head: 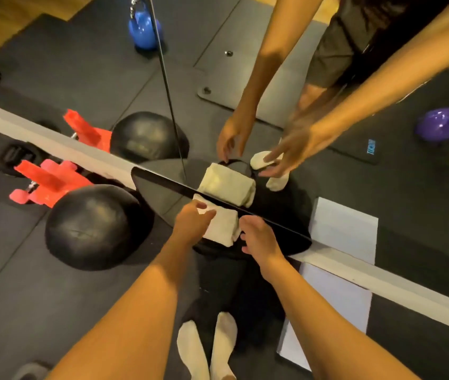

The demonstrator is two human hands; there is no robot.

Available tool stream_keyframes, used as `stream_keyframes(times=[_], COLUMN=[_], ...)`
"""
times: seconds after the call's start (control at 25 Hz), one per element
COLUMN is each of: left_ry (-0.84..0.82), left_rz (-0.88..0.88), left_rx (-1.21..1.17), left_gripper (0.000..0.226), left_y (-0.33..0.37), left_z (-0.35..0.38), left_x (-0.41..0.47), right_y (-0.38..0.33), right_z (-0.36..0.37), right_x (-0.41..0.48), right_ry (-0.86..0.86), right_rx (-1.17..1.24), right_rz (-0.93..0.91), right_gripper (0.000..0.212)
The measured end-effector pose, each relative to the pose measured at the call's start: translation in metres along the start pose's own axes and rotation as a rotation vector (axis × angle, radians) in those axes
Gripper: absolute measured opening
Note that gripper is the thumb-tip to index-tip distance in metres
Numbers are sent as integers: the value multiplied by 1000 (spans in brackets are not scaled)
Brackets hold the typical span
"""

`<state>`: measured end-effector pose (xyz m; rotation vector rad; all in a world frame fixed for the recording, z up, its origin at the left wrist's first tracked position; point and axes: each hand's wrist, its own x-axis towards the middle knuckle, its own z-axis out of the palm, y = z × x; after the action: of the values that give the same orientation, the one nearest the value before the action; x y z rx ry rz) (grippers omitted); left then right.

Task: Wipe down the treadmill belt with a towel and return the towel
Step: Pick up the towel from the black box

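A folded white towel [224, 227] lies on a black rounded object [217, 250] that stands against a floor-level mirror. My left hand [191, 223] pinches the towel's left corner with thumb and fingers. Just to the right of the towel, my right hand [259, 239] has its fingers curled apart and its fingertips at the towel's edge. The mirror repeats the towel as a reflection [228, 185] and shows both arms reaching down. No treadmill is in view.
A black half ball [94, 229] sits on the dark mats to the left, with red dumbbells [45, 182] behind it. A white board [335, 294] lies to the right by the mirror's grey base strip [382, 278]. My socked feet [206, 349] stand below. The mirror reflects kettlebells.
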<state>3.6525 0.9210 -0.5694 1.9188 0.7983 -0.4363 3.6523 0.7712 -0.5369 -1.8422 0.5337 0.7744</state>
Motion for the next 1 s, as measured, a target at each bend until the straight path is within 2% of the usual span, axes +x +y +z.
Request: stream_keyframes(times=[0.08, 0.16, 0.2, 0.32, 0.44, 0.56, 0.68, 0.8, 0.88, 1.0], left_ry=[1, -24, -49, -63, -55, -54, 57, 164, 292, 474], left_rz=[-60, -105, -120, -85, -164, -173, -102, -15, 53, 128], left_rx=[7, -71, -92, 52, 133, 226, 160, -63, -174, -186], left_gripper=[47, 57, 62, 63, 51, 35, 20, 23, 22, 31], left_y=[-15, -26, -31, -45, -52, -53, -35, -8, 16, 57], left_z=[7, 13, 17, 30, 34, 29, -2, -60, -109, -187], left_x=[33, 58, 68, 95, 110, 107, 85, 44, 6, -59], right_y=[10, 21, 25, 31, 34, 26, -4, -58, -105, -175], right_z=[14, 24, 30, 46, 59, 70, 74, 72, 70, 71], right_x=[32, 55, 66, 89, 106, 105, 80, 39, -1, -69], right_ry=[-5, -42, -65, -76, 30, 24, 28, 50, 15, -54], right_rx=[24, 53, 57, 83, 101, 43, -158, -285, -306, -266], right_rz=[56, 113, 135, 203, 198, 172, -6, -250, -393, -606], right_gripper=[21, 48, 53, 51, 42, 30, 3, 19, 31, 39])
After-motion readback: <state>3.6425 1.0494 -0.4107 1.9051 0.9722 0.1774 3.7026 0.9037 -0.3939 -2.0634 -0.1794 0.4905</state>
